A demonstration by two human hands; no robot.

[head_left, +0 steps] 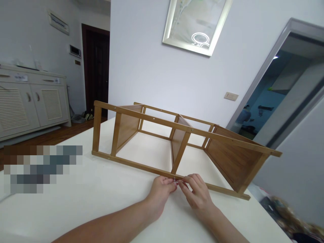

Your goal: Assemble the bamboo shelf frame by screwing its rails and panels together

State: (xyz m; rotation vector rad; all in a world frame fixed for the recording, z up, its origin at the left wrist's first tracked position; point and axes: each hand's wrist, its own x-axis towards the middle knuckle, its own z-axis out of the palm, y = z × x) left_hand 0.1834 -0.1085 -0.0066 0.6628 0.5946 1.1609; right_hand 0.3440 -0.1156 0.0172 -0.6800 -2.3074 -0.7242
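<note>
A brown wooden shelf rack (141, 165) lies on its side on a white table (121, 209), its shelf boards standing upright between the rails. At the near lower rail, where the middle shelf's crossbar meets it, a small metal screw (174, 179) pokes out toward me. My left hand (159, 194) is closed, thumb and fingertips pinched at that screw. Beside it, my right hand (196, 192) is closed too, its thumb and index finger pinching something small and thin near the screw head. What that is stays too small and covered to name.
A white wall stands behind the table, with a framed picture (197, 27) and a light switch (231, 96). A louvered cabinet (32, 101) and a dark door (95, 67) are at left. Plastic-wrapped items (291, 212) lie beyond the table's right edge.
</note>
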